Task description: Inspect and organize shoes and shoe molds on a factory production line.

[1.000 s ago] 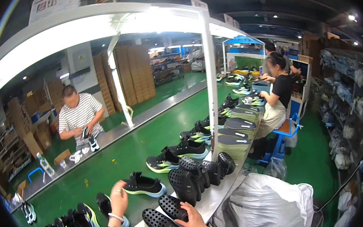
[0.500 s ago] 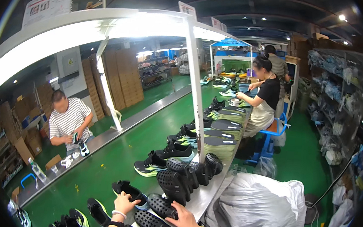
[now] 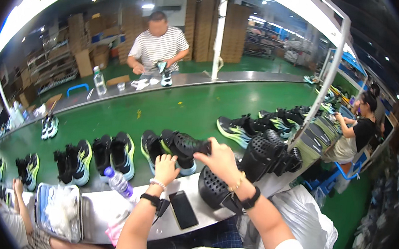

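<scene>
Compared with 0.5 s ago: the right hand (image 3: 218,158) is now holding a perforated black shoe form (image 3: 181,144) raised over a black sneaker (image 3: 187,169) at frame centre, no longer resting it on the bench. The left hand (image 3: 165,168) is now sitting at the sneaker's near side. View is swinging left: the striped-shirt worker (image 3: 159,46) is now appearing upper centre, the aproned worker (image 3: 364,130) far right. A phone (image 3: 183,211), purple bottle (image 3: 119,183) and tray (image 3: 38,205) are now showing along the lower frame.

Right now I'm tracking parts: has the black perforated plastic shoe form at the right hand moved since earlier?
Yes, forward: judged against the pale metal ledge, the shoe form has gone from lying there to over the green work surface.
</scene>
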Demonstrator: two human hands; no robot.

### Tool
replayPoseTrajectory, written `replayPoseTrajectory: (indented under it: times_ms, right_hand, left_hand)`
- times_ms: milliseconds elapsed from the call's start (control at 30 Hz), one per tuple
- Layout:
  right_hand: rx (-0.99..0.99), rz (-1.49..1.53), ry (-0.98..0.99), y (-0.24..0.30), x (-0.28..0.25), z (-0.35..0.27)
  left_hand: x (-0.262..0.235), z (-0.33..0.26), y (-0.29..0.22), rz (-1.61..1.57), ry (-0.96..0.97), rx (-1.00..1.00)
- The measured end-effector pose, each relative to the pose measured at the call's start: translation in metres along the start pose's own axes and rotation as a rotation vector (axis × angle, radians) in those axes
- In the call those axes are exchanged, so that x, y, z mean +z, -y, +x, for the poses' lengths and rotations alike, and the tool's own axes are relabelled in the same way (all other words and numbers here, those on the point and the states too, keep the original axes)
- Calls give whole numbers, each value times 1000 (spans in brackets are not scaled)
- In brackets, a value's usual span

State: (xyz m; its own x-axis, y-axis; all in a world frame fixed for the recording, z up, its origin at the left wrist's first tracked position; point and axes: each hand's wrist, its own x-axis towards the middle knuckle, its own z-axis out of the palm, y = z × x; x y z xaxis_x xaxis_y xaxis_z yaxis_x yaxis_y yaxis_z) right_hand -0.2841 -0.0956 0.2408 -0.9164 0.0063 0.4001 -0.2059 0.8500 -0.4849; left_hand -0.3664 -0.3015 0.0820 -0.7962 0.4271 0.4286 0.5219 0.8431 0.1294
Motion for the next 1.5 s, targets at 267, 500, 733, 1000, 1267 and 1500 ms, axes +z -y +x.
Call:
replayPoseTrajectory:
  times_ms: [267,500,733,1000,1267,1500]
  right_hand:
    - [-8,-364,268,12,107,83]
    - [-128,-529,245,-3,177,93]
    - [132,-367,303,-23,230,97]
    - [228,-235,434,-38,288,123]
    - [186,43,533,-13,248,119]
    - [-25,1347,389,68,52,20]
  left_hand:
    - [1,-7,4,93,87,-40]
    - [-1,-10,11,112,75,-39]
    - [1,-15,15,59,24,-35]
    - [-3,-15,20,44,83,-83]
    - [-9,-13,20,54,-246,-122]
    - [-108,-19,-16,-1292,-468,-399]
